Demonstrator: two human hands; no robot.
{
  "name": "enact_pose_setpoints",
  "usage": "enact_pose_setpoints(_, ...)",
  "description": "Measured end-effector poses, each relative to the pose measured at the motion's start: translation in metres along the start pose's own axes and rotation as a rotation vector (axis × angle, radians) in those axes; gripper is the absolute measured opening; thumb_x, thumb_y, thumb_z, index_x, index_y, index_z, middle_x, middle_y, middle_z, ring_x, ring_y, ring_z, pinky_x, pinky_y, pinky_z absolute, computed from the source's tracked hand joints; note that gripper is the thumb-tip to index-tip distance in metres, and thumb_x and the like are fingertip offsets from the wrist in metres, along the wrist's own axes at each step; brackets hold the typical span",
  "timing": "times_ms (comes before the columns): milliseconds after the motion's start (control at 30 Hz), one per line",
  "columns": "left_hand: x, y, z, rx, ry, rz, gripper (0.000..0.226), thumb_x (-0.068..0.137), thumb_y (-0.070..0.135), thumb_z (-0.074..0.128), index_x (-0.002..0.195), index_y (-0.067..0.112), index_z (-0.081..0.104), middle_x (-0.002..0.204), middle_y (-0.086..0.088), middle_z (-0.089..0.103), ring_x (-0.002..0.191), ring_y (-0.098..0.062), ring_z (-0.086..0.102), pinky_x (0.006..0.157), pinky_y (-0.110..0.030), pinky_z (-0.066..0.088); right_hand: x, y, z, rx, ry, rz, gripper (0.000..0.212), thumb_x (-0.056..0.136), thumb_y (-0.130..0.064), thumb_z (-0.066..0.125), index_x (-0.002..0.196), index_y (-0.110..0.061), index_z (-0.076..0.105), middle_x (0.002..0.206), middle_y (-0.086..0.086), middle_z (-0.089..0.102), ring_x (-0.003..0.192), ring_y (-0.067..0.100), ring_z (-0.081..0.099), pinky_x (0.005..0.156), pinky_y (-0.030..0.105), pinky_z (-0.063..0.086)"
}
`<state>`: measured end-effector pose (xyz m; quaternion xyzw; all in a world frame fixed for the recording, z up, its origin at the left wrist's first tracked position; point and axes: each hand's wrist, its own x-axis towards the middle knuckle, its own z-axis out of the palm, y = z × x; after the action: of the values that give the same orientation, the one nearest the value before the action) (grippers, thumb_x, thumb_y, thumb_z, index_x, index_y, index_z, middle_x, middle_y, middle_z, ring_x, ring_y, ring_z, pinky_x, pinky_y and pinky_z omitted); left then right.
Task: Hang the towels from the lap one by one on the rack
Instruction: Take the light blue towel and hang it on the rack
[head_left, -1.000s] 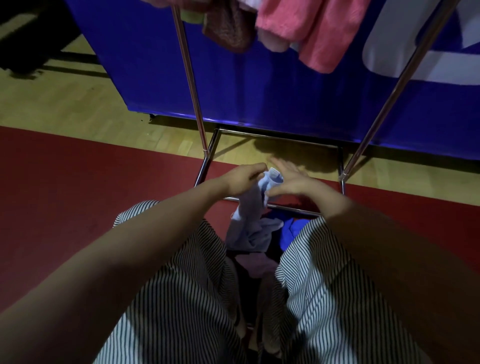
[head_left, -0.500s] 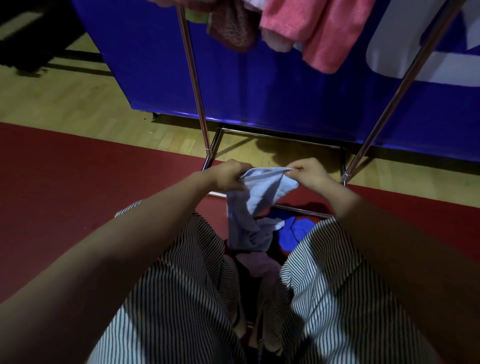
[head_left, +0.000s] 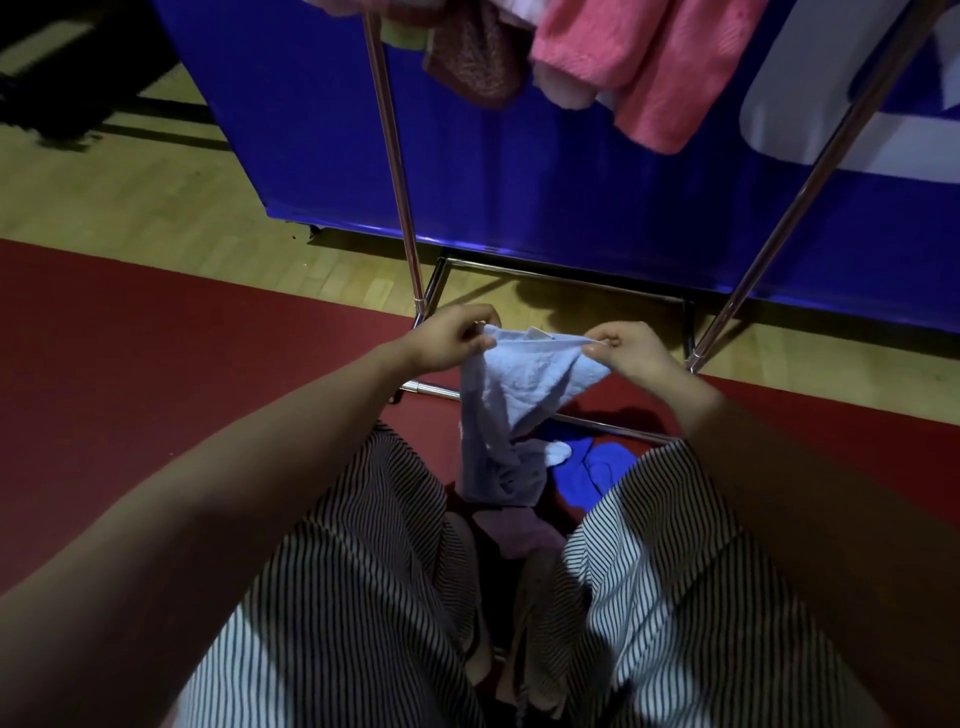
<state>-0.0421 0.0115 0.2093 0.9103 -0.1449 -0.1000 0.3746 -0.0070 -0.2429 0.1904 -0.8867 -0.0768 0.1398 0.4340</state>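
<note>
- Lap: blue towel and lilac towel between the thighs; lower end of pale-blue towel reaches them.
- Rack: pink towel and brown towel hang at top.
- Floor: rack base straddles the edge of the red mat.

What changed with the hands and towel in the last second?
The left hand and right hand drew apart, stretching the top edge of the light blue towel between them; each pinches a corner. The dark blue towel on the lap and pink towel on the rack stayed put.

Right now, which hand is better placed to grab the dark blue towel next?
Probably the right hand: the dark blue towel lies beside the right leg, below it. The left hand is farther.
</note>
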Motion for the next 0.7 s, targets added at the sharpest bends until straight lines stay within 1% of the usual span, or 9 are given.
enact_pose_setpoints(67,0.002,-0.002,0.000,-0.019,0.027,-0.036,0.007,0.091,0.010,0.057,0.088,0.010,0.050,0.067,0.009,0.040,0.062,-0.001,0.039,0.052,-0.011,0.032,-0.002,-0.004,0.001,0.076,-0.008,-0.006,0.009,0.089,-0.003,0.057,0.095,-0.004,0.064,0.073,-0.002,0.055,0.053,-0.011,0.050,0.053,0.003,0.034)
enact_pose_setpoints(133,0.003,-0.004,0.002,-0.042,0.044,-0.062,0.010,0.091,0.008,0.055,0.087,0.010,0.046,0.070,0.007,0.040,0.064,-0.007,0.039,0.056,-0.020,0.033,-0.004,-0.010,0.002,0.153,-0.021,0.003,0.008,0.091,-0.005,0.054,0.090,-0.012,0.059,0.070,-0.006,0.055,0.052,-0.009,0.050,0.055,0.006,0.036)
enact_pose_setpoints(267,0.002,-0.005,0.004,-0.204,0.017,-0.023,0.027,0.090,-0.003,0.049,0.105,0.019,0.042,0.093,-0.016,0.049,0.082,-0.014,0.043,0.072,-0.026,0.041,-0.005,-0.013,0.000,0.312,-0.008,0.020,0.024,0.090,-0.001,0.054,0.083,-0.024,0.051,0.053,-0.007,0.064,0.047,-0.003,0.051,0.052,0.018,0.039)
enact_pose_setpoints(333,0.002,-0.006,0.003,-0.190,0.012,0.010,0.030,0.088,-0.007,0.048,0.108,0.015,0.048,0.103,-0.018,0.052,0.083,-0.010,0.048,0.076,-0.020,0.042,-0.005,-0.014,-0.002,0.309,0.003,0.013,0.024,0.089,-0.002,0.057,0.079,-0.023,0.052,0.049,-0.010,0.063,0.044,-0.003,0.050,0.049,0.018,0.037)
enact_pose_setpoints(400,0.002,-0.009,0.002,-0.169,0.007,0.023,0.021,0.088,-0.010,0.049,0.104,0.003,0.055,0.102,-0.009,0.054,0.080,0.008,0.051,0.076,-0.010,0.041,-0.007,-0.015,-0.003,0.282,-0.004,0.003,0.024,0.088,-0.002,0.058,0.075,-0.021,0.052,0.047,-0.012,0.062,0.042,-0.005,0.048,0.047,0.013,0.036)
enact_pose_setpoints(467,0.003,-0.013,0.001,-0.164,-0.012,0.010,0.013,0.089,-0.006,0.052,0.098,-0.003,0.060,0.096,-0.005,0.057,0.077,0.016,0.053,0.073,-0.003,0.040,-0.008,-0.014,-0.003,0.259,-0.005,0.012,0.024,0.088,-0.002,0.058,0.073,-0.019,0.051,0.044,-0.014,0.059,0.040,-0.006,0.048,0.044,0.010,0.035)
enact_pose_setpoints(533,0.002,-0.014,0.001,-0.171,-0.035,-0.034,0.011,0.090,0.000,0.056,0.098,-0.004,0.062,0.088,0.000,0.058,0.071,0.016,0.054,0.068,-0.002,0.041,-0.007,-0.012,-0.003,0.248,0.010,0.033,0.025,0.089,-0.003,0.057,0.072,-0.019,0.050,0.042,-0.015,0.057,0.038,-0.005,0.046,0.043,0.011,0.033)
enact_pose_setpoints(600,0.001,-0.013,0.000,-0.216,-0.069,-0.080,0.010,0.089,0.003,0.059,0.097,-0.001,0.063,0.081,0.001,0.058,0.063,0.008,0.055,0.062,-0.006,0.044,-0.006,-0.012,-0.003,0.245,0.042,0.050,0.025,0.089,-0.004,0.056,0.071,-0.018,0.048,0.039,-0.015,0.054,0.036,-0.005,0.044,0.042,0.012,0.031)
enact_pose_setpoints(700,-0.002,-0.009,0.001,-0.244,-0.162,-0.104,0.007,0.086,0.004,0.063,0.093,0.003,0.065,0.081,-0.003,0.062,0.063,0.004,0.056,0.063,-0.012,0.048,-0.008,-0.015,-0.003,0.251,0.086,0.066,0.026,0.091,-0.003,0.054,0.070,-0.017,0.047,0.036,-0.017,0.052,0.034,-0.006,0.044,0.038,0.006,0.029)
